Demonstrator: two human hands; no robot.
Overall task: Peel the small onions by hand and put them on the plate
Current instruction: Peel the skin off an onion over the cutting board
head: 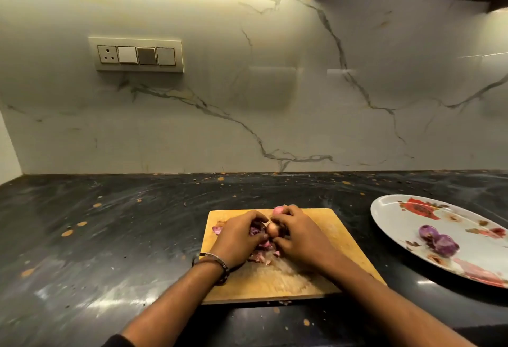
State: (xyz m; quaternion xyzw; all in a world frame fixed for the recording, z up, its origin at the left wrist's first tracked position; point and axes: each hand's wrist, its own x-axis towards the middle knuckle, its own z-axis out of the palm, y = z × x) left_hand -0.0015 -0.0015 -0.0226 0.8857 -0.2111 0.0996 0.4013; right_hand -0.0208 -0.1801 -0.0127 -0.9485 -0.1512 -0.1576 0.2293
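Observation:
Over a wooden cutting board (341,239), my left hand (239,238) and my right hand (298,235) meet around one small onion (272,229), pale and brownish where it shows between the fingertips. Both hands grip it. Pink and purple peel scraps (259,256) lie on the board under and between my hands. Another small pink onion (278,209) peeks out behind my right fingers at the board's far edge. To the right, a white flowered plate (395,209) holds two peeled purple onions (437,240).
The board and plate rest on a dark speckled countertop (110,236). A marble backsplash rises behind it with a socket and switch panel (137,55). A cabinet overhangs at the top right. My left wrist wears a bracelet (217,260).

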